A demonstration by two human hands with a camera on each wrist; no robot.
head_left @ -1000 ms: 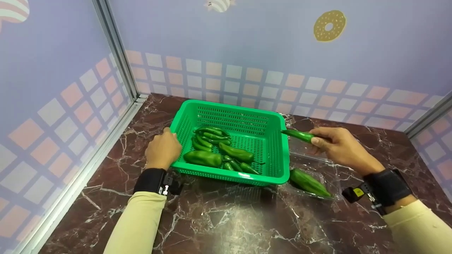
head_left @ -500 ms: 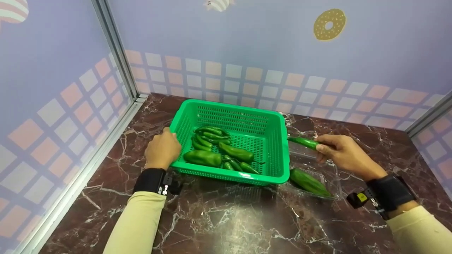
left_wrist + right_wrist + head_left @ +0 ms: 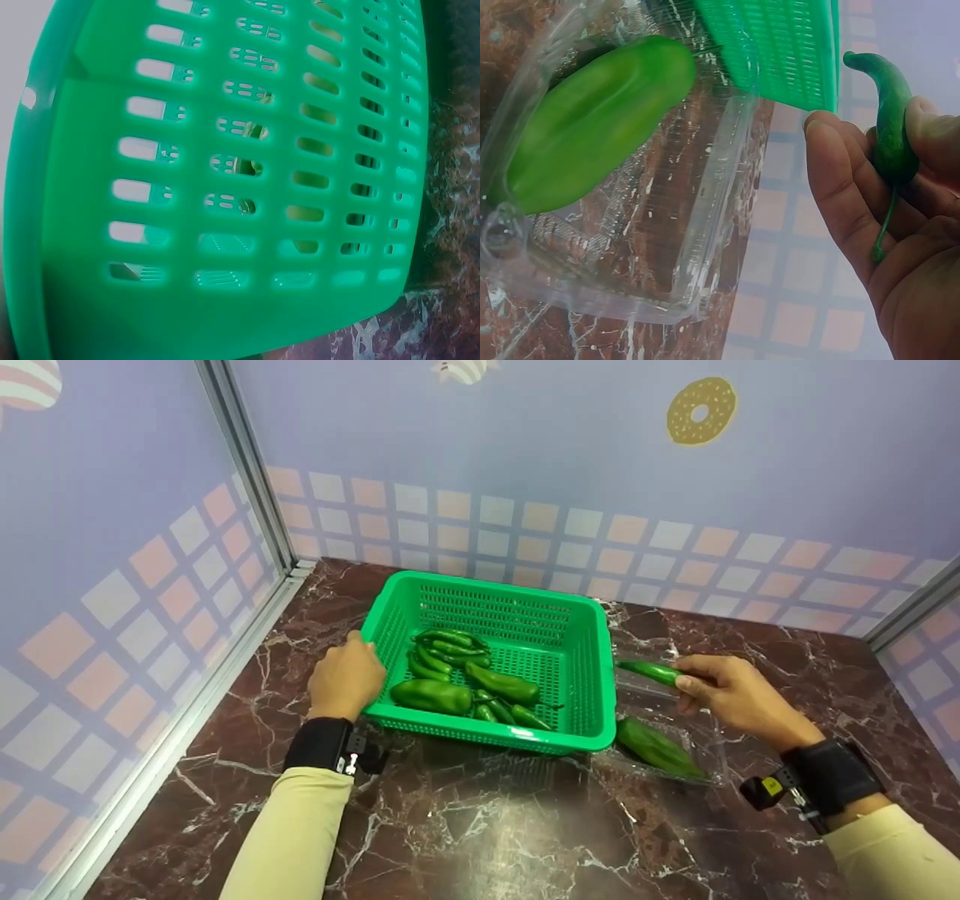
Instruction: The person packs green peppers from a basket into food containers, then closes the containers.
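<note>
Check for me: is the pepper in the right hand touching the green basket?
Apart. The head view shows the slim pepper in the right hand, clear of the green basket.

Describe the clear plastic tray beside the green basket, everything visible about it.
The clear plastic tray is thin, glossy and see-through, with a crinkled raised rim. It lies flat on the marble counter, right against the right side of the green basket. One fat green pepper lies inside at its near end; the rest is bare. The right hand, holding a slim chili, hovers above its far part.
</note>
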